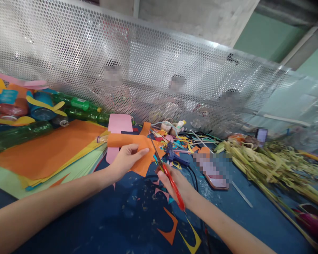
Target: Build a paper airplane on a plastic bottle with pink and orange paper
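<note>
My left hand pinches a sheet of orange paper between thumb and fingers, above the blue table. The paper curls around a clear plastic bottle, whose neck sticks out on the left. In my right hand is a pair of scissors with red handles, pointing up and away from me. Their blades lie close against the paper's right edge; whether they touch it I cannot tell. A pink paper piece is just behind the wrapped bottle. Right beside the scissors lies a blue glue gun.
Stacked coloured paper lies on the left, with green plastic bottles behind. Paper scraps are scattered in front and behind. A phone and dried husks lie right. Several people sit beyond a perforated metal screen.
</note>
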The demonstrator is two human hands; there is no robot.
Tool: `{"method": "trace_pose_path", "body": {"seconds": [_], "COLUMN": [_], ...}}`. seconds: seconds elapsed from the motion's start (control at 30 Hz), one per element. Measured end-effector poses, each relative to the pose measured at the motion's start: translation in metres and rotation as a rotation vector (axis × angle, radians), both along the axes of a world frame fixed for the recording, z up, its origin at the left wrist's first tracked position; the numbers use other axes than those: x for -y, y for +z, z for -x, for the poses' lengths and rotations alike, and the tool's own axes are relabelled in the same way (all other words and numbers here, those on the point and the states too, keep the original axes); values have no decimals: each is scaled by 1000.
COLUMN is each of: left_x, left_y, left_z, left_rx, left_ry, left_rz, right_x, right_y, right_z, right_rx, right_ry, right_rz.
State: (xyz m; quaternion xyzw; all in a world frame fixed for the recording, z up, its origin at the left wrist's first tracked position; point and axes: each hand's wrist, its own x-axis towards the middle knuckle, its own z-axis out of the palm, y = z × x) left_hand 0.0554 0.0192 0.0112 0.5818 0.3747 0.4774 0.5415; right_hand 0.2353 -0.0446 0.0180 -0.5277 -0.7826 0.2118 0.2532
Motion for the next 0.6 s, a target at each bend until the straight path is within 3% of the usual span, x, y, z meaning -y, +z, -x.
{"method": "trace_pose_path", "body": {"seconds": [0.37, 0.47, 0.6], "left_x": [2, 1, -6], "left_y": [-3, -4, -14], "left_z": [-3, -2, -1], "left_rx": [155, 179, 179], "left_ry": [-105, -78, -14], "left_rz": [73, 125, 181], "right_x": [-3, -4, -7], "right_y": [-5, 4, 14], "right_z": [0, -1, -11], "right_rx": [-54, 97, 510], "right_ry": [-69, -159, -360], "right_rz": [46, 11, -8]}}
